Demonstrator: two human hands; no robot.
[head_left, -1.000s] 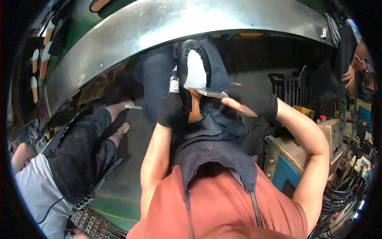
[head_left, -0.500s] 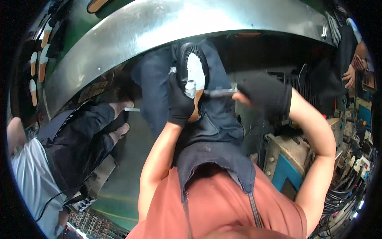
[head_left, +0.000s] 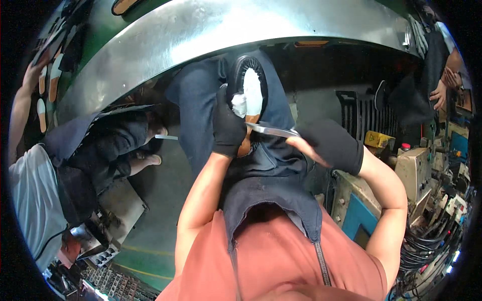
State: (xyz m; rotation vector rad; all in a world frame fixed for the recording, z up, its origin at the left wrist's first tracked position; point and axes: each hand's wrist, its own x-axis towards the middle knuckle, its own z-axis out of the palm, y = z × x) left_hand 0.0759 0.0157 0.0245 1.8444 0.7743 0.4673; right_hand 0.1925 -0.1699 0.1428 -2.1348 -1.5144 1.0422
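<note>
A black shoe upper [head_left: 247, 64], its gathered edge drawn round a white and tan insole [head_left: 252, 90], lies sole-up across my lap. My left hand [head_left: 228, 125], in a black fingerless glove, is closed round its left side and heel. A crumpled white piece [head_left: 239, 104] bulges at the insole's left edge, beside that hand. My right hand [head_left: 329, 145], gloved the same way, grips a slim silver metal hand tool [head_left: 273, 130]. The tool's tip reaches the tan heel part of the insole, close to my left hand. Its exact kind I cannot make out.
A curved metal bench edge [head_left: 201, 47] spans the space beyond my knees. At left, a person in a dark apron [head_left: 75, 135] reaches toward several insoles [head_left: 52, 83]. A machine with a red button [head_left: 405, 147] and cables stand at right. Another person's hand [head_left: 439, 95] shows far right.
My right hand moved down slightly, and the tool's tip came left onto the heel area. The white piece is now bunched at the insole's left edge. The person at left has extended an arm forward.
</note>
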